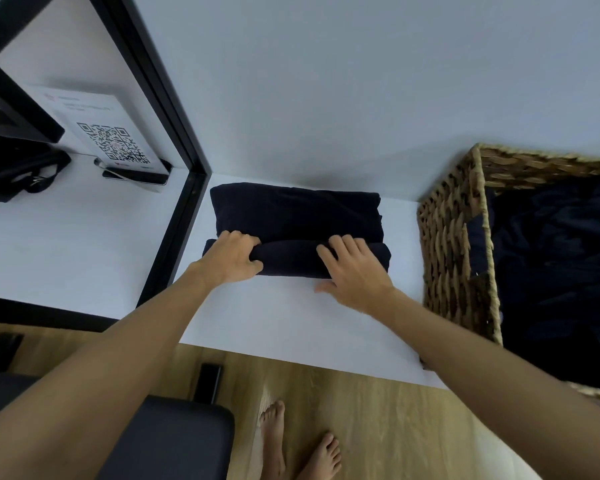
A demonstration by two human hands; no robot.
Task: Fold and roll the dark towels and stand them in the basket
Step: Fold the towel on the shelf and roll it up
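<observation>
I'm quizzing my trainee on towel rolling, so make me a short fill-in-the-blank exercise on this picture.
1. Both hands rest on the rolled near edge of the dark ____.
2. The wicker basket stands to the ____ of the towel.
3. The left hand and right hand work on a ____ table.

Missing words: towel; right; white

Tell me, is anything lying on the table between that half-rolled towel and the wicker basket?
Nothing visible does. Both hands, left hand and right hand, rest on the dark towel, and only a bare strip of white table separates it from the wicker basket on the right, which already holds dark fabric.
</observation>
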